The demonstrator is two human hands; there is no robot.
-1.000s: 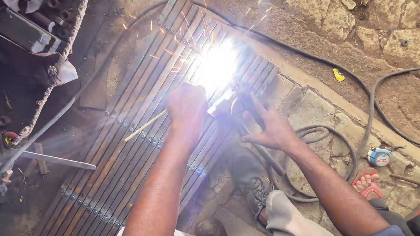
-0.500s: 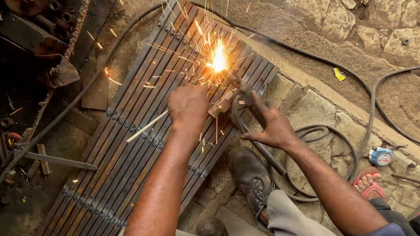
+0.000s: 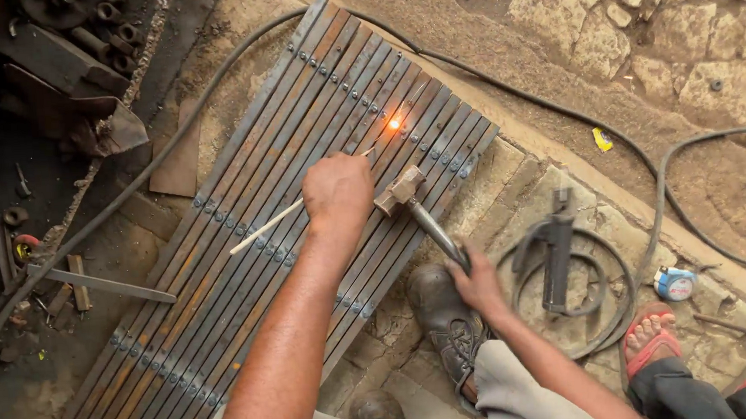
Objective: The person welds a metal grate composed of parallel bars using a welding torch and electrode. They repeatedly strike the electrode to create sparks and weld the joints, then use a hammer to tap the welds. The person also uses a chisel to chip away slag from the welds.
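Outdoors perhaps, steel grille [image 3: 245, 253] flat on stone ground [image 3: 695, 64].

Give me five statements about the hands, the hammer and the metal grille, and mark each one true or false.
1. The right hand grips the handle of a hammer. True.
2. The left hand is empty. False: it holds a thin pale rod that lies across the bars.
3. A small orange glowing spot shows on the metal grille. True.
4. The hammer head is raised high over the stone paving. False: it sits low by the grille's bars, next to the left hand.
5. The electrode holder is in the right hand. False: it lies on the ground inside a coil of cable.
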